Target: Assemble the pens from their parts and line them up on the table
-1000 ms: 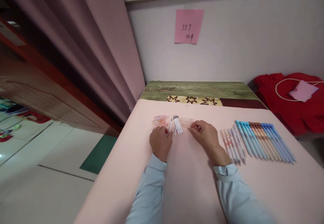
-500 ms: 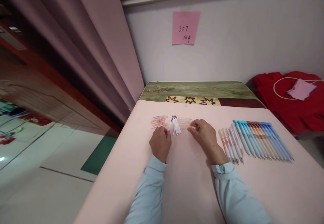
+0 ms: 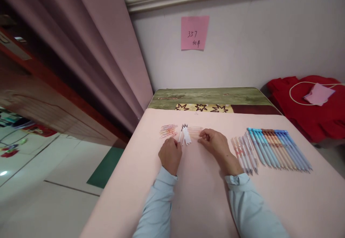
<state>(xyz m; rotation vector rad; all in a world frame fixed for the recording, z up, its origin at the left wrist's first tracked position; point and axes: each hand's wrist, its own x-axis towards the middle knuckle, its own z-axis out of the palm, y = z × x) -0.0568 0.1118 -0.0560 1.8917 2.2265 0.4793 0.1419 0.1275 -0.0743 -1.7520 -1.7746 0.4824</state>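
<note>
My left hand [image 3: 170, 153] is closed, with thumb and forefinger pinched on the lower end of a white pen refill [image 3: 180, 136]. Just right of it, several white pen refills [image 3: 186, 136] with dark tips lie in a loose, crossing bundle. My right hand [image 3: 215, 143] is closed in a pinch at the right ends of some clear, pinkish pen tubes [image 3: 194, 131]; what its fingertips hold, if anything, is hidden. Beyond my left hand lies a group of patterned pen barrels [image 3: 168, 131] in pink and orange.
Right of my right hand, whitish pens [image 3: 244, 153] lie beside a neat row of blue and brown pens [image 3: 279, 150]. A pink cover [image 3: 199, 195] lies over the table. Red cloth [image 3: 304, 117] sits beyond the right edge; a purple curtain [image 3: 107, 40] hangs left.
My right hand has shifted very slightly left along the clear tubes. My left hand stays by the refill. The view has tilted a little.
</note>
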